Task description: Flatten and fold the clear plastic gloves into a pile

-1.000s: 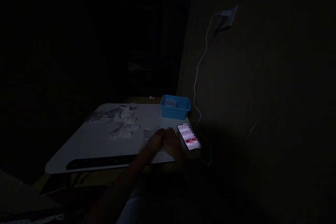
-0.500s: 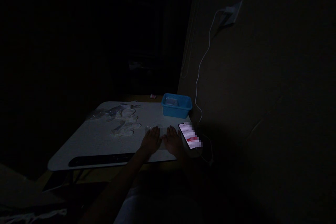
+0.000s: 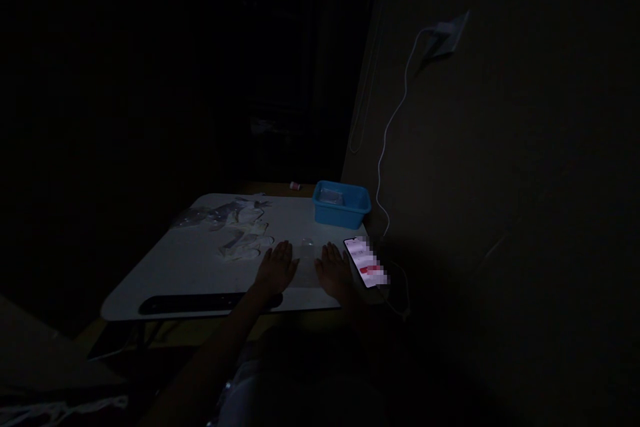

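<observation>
A clear plastic bag or sheet lies flat on the white table, close to its front edge. My left hand rests palm down at the left side of the plastic, fingers stretched forward. On the opposite side my right hand lies flat too, its thumb toward the plastic. A gap separates the two hands. Dim light hides exactly how much of the plastic each palm covers. Just right of my right hand is a lit phone.
A blue basket with a clear packet inside stands at the back right. Crumpled white items, perhaps gloves, and plastic packaging lie at left. A white cable hangs from the wall socket.
My hands have moved apart, the left one going left, and more of the clear plastic shows between them. The whole view has shifted slightly.
</observation>
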`<state>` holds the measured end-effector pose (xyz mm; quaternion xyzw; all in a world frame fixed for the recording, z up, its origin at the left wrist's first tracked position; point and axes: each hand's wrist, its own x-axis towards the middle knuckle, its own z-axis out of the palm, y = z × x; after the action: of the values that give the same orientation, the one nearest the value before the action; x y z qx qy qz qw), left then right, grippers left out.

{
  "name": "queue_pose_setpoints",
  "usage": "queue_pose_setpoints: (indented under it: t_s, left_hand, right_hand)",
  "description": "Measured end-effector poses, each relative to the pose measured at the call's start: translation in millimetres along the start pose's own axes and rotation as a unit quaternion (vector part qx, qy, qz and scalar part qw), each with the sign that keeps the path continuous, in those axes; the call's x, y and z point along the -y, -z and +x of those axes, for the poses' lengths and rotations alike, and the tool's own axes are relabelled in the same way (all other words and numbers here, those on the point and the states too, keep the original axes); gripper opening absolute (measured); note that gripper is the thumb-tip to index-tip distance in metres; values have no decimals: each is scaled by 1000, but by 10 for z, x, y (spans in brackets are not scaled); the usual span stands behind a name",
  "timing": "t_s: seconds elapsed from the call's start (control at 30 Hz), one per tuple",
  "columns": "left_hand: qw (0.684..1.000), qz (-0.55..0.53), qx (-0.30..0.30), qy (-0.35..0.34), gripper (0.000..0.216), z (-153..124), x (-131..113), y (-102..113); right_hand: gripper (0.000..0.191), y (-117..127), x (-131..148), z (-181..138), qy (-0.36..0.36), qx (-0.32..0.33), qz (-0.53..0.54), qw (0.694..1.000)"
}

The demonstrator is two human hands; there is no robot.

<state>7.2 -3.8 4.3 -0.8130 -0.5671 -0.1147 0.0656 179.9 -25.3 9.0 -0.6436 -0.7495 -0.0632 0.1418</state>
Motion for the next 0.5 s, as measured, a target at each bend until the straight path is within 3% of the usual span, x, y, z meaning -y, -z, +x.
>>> queue_pose_setpoints:
  t_s: [0.33,0.5]
  left_hand:
    - [1000,-2,5,10,52,-6,-28,23]
    - [1000,-6,12,12,53,-12,-37,45]
  right_hand:
    - [47,-54,-36,1,9,-21,-13,1000]
    - [36,43,-123,80,60,49,-12,997]
